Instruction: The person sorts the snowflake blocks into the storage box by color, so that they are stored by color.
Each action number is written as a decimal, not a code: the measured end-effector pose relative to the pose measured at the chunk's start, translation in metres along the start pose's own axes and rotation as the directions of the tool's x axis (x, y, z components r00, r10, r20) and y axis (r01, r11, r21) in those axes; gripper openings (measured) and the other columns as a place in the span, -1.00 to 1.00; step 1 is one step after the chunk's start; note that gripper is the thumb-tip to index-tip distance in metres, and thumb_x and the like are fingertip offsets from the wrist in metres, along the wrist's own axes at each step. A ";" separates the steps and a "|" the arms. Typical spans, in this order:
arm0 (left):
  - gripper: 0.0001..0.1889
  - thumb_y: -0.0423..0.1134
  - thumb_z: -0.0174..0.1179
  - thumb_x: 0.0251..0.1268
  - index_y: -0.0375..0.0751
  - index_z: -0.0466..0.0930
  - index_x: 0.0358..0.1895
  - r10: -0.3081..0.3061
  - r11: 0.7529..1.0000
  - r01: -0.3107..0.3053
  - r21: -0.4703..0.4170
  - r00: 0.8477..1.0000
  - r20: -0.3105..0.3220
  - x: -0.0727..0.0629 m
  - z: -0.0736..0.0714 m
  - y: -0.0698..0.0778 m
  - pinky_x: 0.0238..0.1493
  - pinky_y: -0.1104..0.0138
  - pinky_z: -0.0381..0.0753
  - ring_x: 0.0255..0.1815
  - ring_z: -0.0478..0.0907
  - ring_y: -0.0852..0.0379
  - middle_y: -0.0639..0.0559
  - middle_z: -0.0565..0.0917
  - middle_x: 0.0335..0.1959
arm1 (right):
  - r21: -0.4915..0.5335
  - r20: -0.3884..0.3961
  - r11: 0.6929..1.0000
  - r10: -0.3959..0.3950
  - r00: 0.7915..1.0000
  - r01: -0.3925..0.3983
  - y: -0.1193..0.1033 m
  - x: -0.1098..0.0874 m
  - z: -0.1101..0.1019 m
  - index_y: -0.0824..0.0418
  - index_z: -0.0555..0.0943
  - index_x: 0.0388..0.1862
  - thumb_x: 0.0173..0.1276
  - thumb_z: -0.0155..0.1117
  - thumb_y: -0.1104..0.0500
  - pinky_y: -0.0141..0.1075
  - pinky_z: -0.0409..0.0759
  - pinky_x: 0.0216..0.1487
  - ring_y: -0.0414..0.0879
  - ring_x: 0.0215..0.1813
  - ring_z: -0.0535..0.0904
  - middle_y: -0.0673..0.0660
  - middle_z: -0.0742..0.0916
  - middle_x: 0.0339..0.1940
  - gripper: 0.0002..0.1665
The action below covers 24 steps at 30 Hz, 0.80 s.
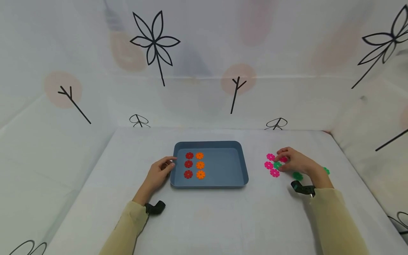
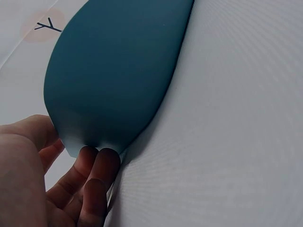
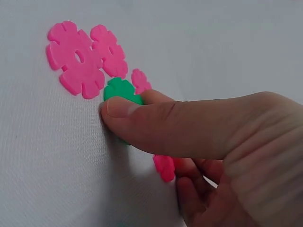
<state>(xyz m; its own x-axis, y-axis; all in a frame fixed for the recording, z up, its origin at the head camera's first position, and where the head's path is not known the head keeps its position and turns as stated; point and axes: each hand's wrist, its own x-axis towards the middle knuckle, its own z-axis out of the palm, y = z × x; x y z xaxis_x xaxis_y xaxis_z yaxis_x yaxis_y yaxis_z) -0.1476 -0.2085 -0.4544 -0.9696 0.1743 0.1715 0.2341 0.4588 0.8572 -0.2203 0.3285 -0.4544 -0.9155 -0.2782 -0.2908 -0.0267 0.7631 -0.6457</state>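
The green flower (image 3: pixel 119 88) seemed light, stiff and slick, best taken by its edge; the right hand (image 1: pixel 297 162) pinched it, the left hand (image 1: pixel 158 172) held the tray (image 1: pixel 224 166).

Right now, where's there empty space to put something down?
On the tray, right of the orange flowers. Also on the cloth in front of the tray, between the two sleeves. It's crowded by the right hand, where pink flowers bunch around a green flower.
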 end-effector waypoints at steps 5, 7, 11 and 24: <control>-0.69 -0.32 0.15 0.48 -0.36 0.60 0.17 -0.005 1.000 0.005 0.002 1.000 -0.003 -0.001 0.000 0.001 -0.31 0.39 0.50 -0.34 0.50 0.07 -0.16 0.60 -0.22 | 0.057 -0.036 0.998 -0.020 0.999 0.022 0.006 -0.004 0.002 0.27 0.63 0.00 0.26 0.46 0.14 0.21 0.38 0.24 0.36 0.36 0.22 0.35 0.41 0.34 -0.62; -0.69 -0.32 0.16 0.48 -0.36 0.60 0.17 -0.003 1.000 0.003 0.002 1.000 -0.002 -0.001 0.000 0.001 -0.31 0.39 0.50 -0.35 0.49 0.08 -0.16 0.60 -0.22 | 0.087 -0.045 0.996 -0.033 0.998 0.037 0.011 -0.005 0.001 0.26 0.63 -0.01 0.33 0.40 0.12 0.07 0.42 0.24 0.30 0.35 0.26 0.32 0.44 0.34 -0.66; -0.70 -0.32 0.16 0.47 -0.36 0.60 0.17 0.003 1.000 -0.003 0.000 1.000 -0.003 -0.001 0.000 0.000 -0.31 0.39 0.49 -0.35 0.49 0.07 -0.16 0.60 -0.22 | 0.149 -0.039 0.986 -0.075 0.996 0.080 0.017 -0.008 -0.003 0.27 0.64 -0.02 0.40 0.34 0.09 -0.35 0.46 0.11 0.23 0.35 0.29 0.28 0.47 0.34 -0.70; -0.70 -0.32 0.15 0.48 -0.36 0.60 0.17 0.000 1.000 0.000 -0.011 1.000 0.007 0.000 -0.001 0.000 -0.32 0.38 0.51 -0.37 0.49 0.10 -0.15 0.59 -0.23 | 0.346 -0.079 0.936 -0.038 0.996 0.064 0.029 -0.015 -0.002 0.33 0.53 0.06 0.51 0.19 0.01 -0.51 0.47 0.02 0.00 0.25 0.32 0.15 0.55 0.18 -0.59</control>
<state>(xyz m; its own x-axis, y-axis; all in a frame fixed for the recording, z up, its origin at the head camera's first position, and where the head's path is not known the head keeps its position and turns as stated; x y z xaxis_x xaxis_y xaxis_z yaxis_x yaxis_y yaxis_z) -0.1482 -0.2094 -0.4541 -0.9692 0.1801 0.1682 0.2332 0.4496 0.8622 -0.2081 0.3559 -0.4673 -0.9426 -0.2603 -0.2090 0.0558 0.4943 -0.8675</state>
